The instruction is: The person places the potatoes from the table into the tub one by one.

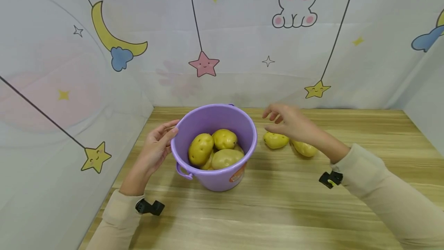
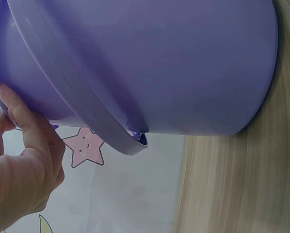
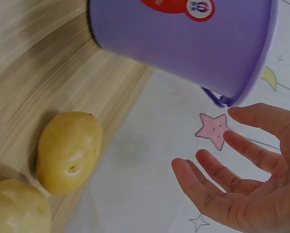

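A purple bucket (image 1: pixel 222 178) stands upright on the table with several potatoes (image 1: pixel 227 158) inside. My left hand (image 1: pixel 156 149) rests against the left side of its rim. The left wrist view has those fingers (image 2: pixel 24 121) lightly bent at the rim, beside the bucket's lowered handle (image 2: pixel 72 92). To the right of the bucket, my right hand (image 1: pixel 293 122) hovers with its fingers loosely spread and nothing in them. Below it on the table lie two potatoes, one nearer the bucket (image 3: pixel 70 153) and one farther right (image 1: pixel 304 148), partly hidden by the forearm in the head view.
The wood-grain table (image 1: pixel 277 211) reaches back to a white printed cloth (image 1: pixel 243 41) that hangs behind and along the left side. Another pale cloth wall (image 1: pixel 424 119) stands at the right. A black camera is strapped to each wrist.
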Available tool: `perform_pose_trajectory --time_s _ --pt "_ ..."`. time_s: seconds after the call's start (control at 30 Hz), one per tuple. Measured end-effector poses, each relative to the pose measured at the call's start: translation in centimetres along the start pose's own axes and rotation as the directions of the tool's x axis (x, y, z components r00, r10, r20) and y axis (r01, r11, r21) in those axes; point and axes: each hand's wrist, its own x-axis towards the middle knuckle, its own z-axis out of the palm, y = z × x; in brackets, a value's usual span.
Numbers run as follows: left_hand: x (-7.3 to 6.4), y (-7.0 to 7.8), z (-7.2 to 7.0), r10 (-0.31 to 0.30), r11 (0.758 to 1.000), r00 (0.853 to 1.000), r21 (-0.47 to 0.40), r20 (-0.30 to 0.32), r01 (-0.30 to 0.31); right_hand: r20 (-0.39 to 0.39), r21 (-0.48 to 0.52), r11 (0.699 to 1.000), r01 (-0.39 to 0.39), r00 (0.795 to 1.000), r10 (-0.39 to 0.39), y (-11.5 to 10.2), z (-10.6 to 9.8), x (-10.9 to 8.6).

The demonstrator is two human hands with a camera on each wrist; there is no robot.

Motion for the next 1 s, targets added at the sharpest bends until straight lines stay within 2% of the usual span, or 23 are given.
perform_pose_trajectory --time_s 0.33,0.7,1.0 --pt "-0.1 -0.2 0.0 0.009 1.0 1.0 -0.012 0.002 -0.009 0.041 -0.081 0.996 -0.044 0.998 0.047 2.9 1.2 0.6" --pt "0.5 -0.1 0.3 0.011 1.0 1.0 -0.011 0.006 -0.011 0.089 -0.111 0.994 -0.024 0.995 0.034 5.8 1.6 1.4" --pt "0.2 -0.2 0.4 0.018 0.999 1.0 -0.026 -0.008 -0.018 0.133 -0.14 0.99 -0.03 0.99 0.049 7.5 2.7 2.2"
